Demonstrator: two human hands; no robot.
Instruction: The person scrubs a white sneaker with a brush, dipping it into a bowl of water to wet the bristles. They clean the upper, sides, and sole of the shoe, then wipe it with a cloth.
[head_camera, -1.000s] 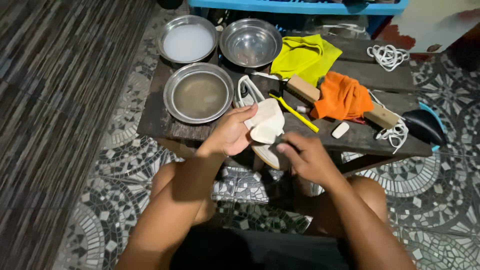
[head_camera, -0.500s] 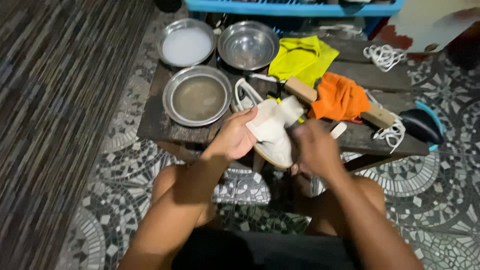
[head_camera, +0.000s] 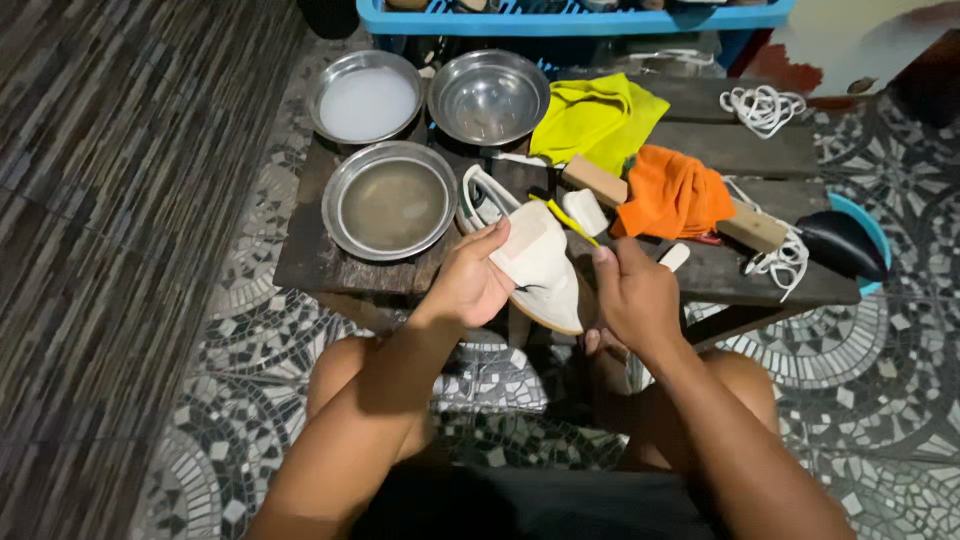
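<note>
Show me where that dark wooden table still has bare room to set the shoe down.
Bare wood shows along the front left edge of the table, below the murky-water bowl, and on the back plank between the yellow cloth and the white laces. The middle, around the orange cloth, is crowded.

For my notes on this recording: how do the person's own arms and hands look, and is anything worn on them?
Both arms are bare from above the elbow down to the wrist: no sleeves show. The left hand and the right hand wear no gloves. I see no watch, bracelet or ring on the visible sides. The fingers are uncovered, without tape or markings.
</note>
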